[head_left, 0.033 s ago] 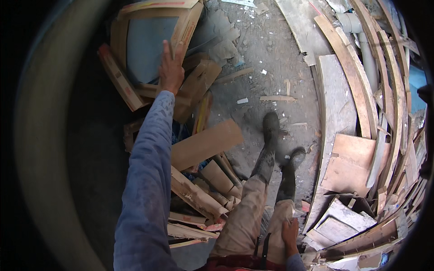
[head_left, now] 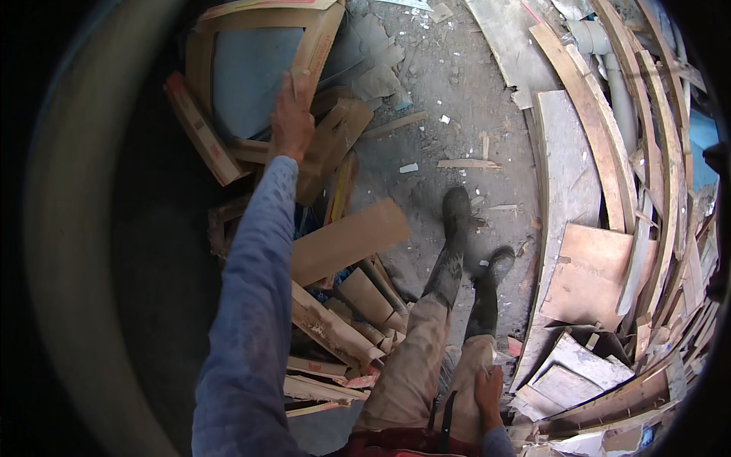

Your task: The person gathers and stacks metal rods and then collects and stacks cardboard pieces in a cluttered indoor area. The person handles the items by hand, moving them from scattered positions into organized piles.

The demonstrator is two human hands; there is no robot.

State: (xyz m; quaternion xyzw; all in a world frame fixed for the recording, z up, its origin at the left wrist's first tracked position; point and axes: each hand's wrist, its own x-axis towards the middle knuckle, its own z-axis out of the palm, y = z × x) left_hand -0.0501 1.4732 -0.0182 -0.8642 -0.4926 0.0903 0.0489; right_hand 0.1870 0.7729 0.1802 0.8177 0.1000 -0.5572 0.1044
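Observation:
My left hand [head_left: 292, 122] reaches far forward with its fingers stretched out. The fingertips lie over the right edge of an open cardboard box [head_left: 324, 38]. Inside that edge shows a flat blue-grey panel [head_left: 255, 80]. Whether the fingers touch the cardboard I cannot tell. Below the hand lie folded brown cardboard pieces [head_left: 335, 145] and a flat cardboard strip [head_left: 354, 240]. My right hand [head_left: 489, 392] rests against my right thigh, its fingers curled. A small pale bit shows at its fingertips, too small to name.
Long wooden planks [head_left: 590, 129], a grey board [head_left: 567, 167], a plywood sheet [head_left: 590, 270] and a grey pipe [head_left: 620, 95] pile up on the right. Splinters and scraps litter the dirt floor [head_left: 426, 198]. Broken cardboard and wood [head_left: 327, 324] lie beside my left leg.
My left hand has shifted slightly down and right, and its spread fingers have drawn closer together. The right hand stays at my thigh.

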